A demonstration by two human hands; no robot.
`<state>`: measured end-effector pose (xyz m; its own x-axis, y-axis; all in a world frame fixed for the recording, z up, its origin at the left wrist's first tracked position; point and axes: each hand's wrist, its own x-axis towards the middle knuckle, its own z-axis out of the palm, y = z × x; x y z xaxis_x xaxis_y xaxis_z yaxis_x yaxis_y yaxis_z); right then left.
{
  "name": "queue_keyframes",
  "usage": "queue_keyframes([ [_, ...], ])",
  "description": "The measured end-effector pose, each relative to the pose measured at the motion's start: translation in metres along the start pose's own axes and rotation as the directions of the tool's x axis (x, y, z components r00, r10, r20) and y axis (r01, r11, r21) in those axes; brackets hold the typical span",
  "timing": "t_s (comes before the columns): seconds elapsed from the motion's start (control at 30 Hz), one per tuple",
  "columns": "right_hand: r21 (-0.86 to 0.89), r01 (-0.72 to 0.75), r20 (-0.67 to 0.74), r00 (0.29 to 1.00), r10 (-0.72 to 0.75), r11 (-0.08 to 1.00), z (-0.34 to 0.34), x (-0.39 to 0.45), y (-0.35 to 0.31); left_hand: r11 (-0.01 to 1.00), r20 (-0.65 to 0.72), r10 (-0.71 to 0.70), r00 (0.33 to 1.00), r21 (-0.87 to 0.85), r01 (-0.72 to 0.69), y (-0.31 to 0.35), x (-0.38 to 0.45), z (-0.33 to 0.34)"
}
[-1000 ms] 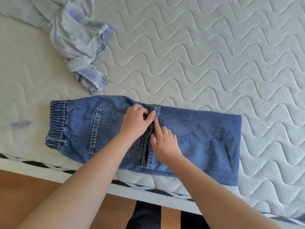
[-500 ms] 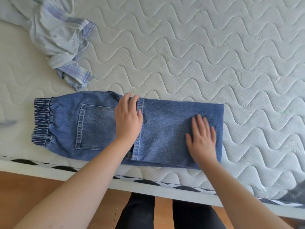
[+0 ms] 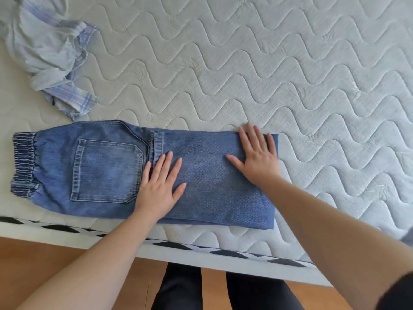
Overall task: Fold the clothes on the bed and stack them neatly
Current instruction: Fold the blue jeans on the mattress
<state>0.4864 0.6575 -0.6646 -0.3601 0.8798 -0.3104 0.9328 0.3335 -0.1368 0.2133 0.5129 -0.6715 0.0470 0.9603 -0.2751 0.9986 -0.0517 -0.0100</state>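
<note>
Bed point(image 3: 268, 63) has jeans point(image 3: 107, 171) half folded, both hands point(image 3: 158, 186) point(image 3: 257, 157) spread flat on them; shirt point(image 3: 51, 59) untouched, nothing stacked.

The jeans point(image 3: 107, 171) are coloured mid-blue denim, faded paler at the middle of the folded leg, with lighter stitching outlining the back pocket point(image 3: 107, 170); darker blue gathers are shown on the elastic waistband point(image 3: 24, 163). The crumpled shirt point(image 3: 48, 52) at the bed's far left corner is coloured pale blue-grey, with a blue, lilac and white check on its turned-out parts. The mattress point(image 3: 268, 63) is coloured off-white and quilted in wavy lines. Its near edge is trimmed with a black-and-white band point(image 3: 178, 245). The floor point(image 3: 44, 253) is coloured warm orange-brown.
</note>
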Motion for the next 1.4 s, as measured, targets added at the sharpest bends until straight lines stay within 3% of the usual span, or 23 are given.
queue_keyframes([
  [0.13, 0.0, -0.178, -0.031, 0.984, 0.178, 0.984, -0.006, -0.008, 0.038, 0.995, 0.039, -0.104, 0.994, 0.012, 0.103, 0.008, -0.009, -0.018],
  [0.23, 0.078, -0.289, -0.112, 0.949, 0.296, 0.954, -0.009, -0.02, 0.029, 0.994, -0.067, -0.09, 0.994, -0.062, 0.086, 0.029, 0.002, -0.034],
  [0.3, 0.135, -0.183, -0.176, 0.963, 0.206, 0.974, -0.007, -0.03, 0.0, 0.998, -0.139, 0.033, 0.99, -0.056, -0.041, 0.041, 0.021, -0.041],
  [0.4, 0.145, 0.022, -0.183, 0.983, 0.005, 0.989, 0.011, -0.052, -0.05, 0.995, -0.091, 0.096, 0.991, 0.009, -0.096, 0.043, 0.054, -0.043],
  [0.57, 0.096, 0.079, -0.116, 0.991, -0.067, 0.992, 0.038, -0.076, -0.048, 0.985, -0.038, 0.158, 0.987, 0.08, -0.154, 0.013, 0.066, -0.027],
  [0.87, 0.088, -0.054, -0.05, 0.997, 0.059, 0.995, 0.037, -0.13, 0.024, 0.994, 0.015, 0.026, 1.0, 0.103, -0.027, -0.017, 0.026, -0.029],
  [1.0, 0.115, -0.119, -0.075, 0.989, 0.129, 0.986, 0.028, -0.129, 0.002, 0.988, 0.024, 0.146, 0.989, 0.054, -0.147, 0.01, -0.011, -0.017],
  [1.07, 0.119, -0.033, -0.099, 0.994, 0.045, 0.992, 0.027, -0.127, -0.015, 0.982, 0.062, 0.181, 0.982, 0.043, -0.184, 0.011, -0.033, -0.008],
  [1.17, 0.075, 0.124, -0.029, 0.992, -0.122, 0.989, 0.029, -0.125, -0.032, 0.992, 0.087, 0.108, 0.99, 0.051, -0.113, -0.002, -0.049, -0.005],
  [1.33, 0.079, -0.075, 0.051, 0.996, 0.071, 0.994, 0.013, -0.118, -0.043, 0.996, 0.087, 0.083, 0.993, 0.016, -0.085, -0.007, -0.062, -0.011],
  [1.4, 0.133, -0.063, 0.072, 0.996, 0.054, 0.989, 0.005, -0.112, -0.057, 0.996, 0.079, 0.085, 0.993, -0.044, -0.081, -0.01, -0.063, -0.016],
])
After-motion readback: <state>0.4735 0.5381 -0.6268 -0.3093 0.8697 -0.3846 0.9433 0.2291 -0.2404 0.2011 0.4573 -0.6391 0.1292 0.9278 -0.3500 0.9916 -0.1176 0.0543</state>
